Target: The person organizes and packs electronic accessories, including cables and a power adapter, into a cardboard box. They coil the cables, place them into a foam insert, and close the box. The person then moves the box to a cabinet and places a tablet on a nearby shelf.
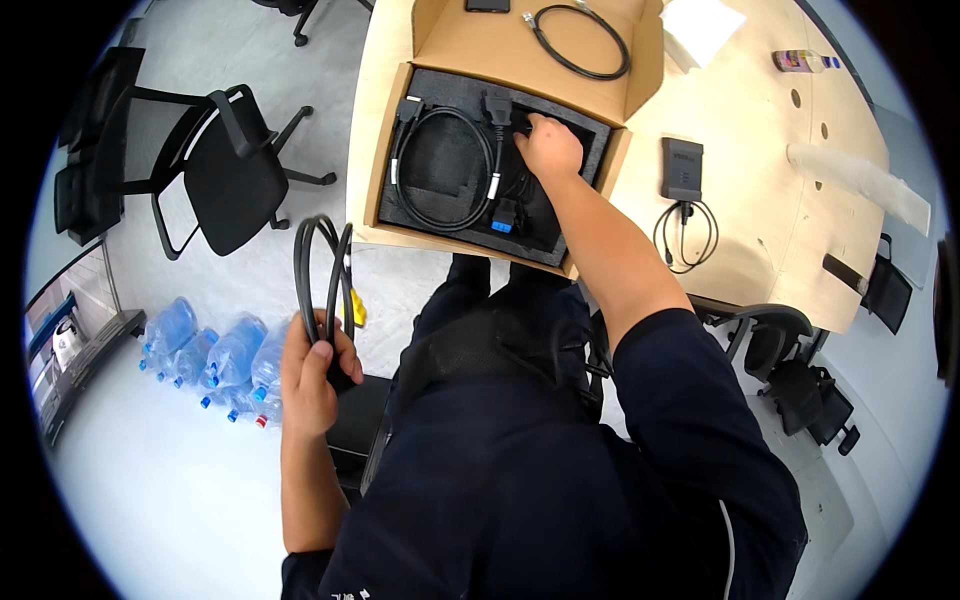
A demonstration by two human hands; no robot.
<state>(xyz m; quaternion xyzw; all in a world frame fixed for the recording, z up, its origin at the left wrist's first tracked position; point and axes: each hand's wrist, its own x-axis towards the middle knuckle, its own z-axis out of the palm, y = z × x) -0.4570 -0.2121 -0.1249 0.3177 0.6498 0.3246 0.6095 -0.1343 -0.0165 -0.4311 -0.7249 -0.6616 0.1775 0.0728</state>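
Note:
My left hand is closed around a looped black cable, held off the table's left side. A yellow piece shows beside the cable; I cannot tell whether it belongs to it. On the table, an open cardboard box holds dark grey foam. My right hand reaches into the foam's upper right part, fingers bent together; what they grip is too dark to make out. Left of that hand lies a coiled black cable with dark plugs. A blue-ended connector sits near the foam's lower edge.
Another black cable rests on the box lid, near a dark flat object. Right of the box lies a black device with its cord. A bottle lies farther right. Office chairs and plastic jugs stand on the floor.

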